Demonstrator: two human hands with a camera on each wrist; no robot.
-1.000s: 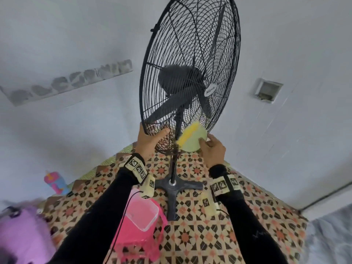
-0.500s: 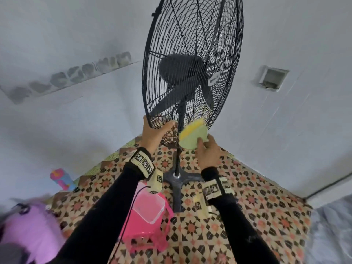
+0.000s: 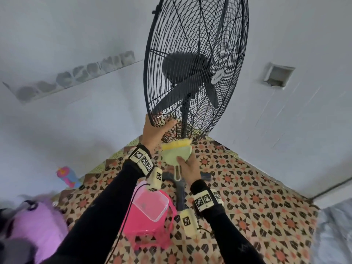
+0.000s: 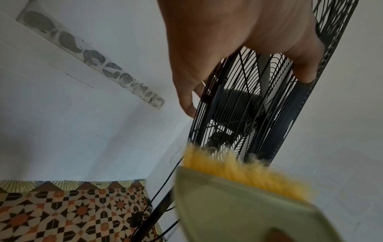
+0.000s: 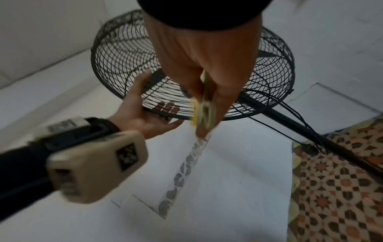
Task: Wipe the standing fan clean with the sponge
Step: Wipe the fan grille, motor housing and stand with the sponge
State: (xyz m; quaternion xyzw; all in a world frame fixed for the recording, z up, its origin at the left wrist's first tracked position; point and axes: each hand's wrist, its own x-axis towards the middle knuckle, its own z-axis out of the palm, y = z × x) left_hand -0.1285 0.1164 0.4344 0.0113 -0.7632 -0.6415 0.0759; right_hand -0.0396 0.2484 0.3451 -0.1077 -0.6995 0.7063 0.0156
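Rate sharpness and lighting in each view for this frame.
Head view: evenly lit, fan cage sharp, wide-angle bending at the edges. Left wrist view: sponge smeared by motion, left hand soft. Right wrist view: dim, right hand and sponge blurred.

fan [image 3: 196,69] on floor [image 3: 257,197] | basket [image 3: 150,212] before fan base | bottle [image 3: 66,177] left

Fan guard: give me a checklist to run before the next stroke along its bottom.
1. Left hand grips the guard rim: ok.
2. Right hand holds the sponge: ok.
3. Yellow side faces the guard: ok.
4. Sponge touches the wires: cannot tell, blurred.
5. Blades at rest: ok, they show sharp.
6. Cable away from the sponge: ok.
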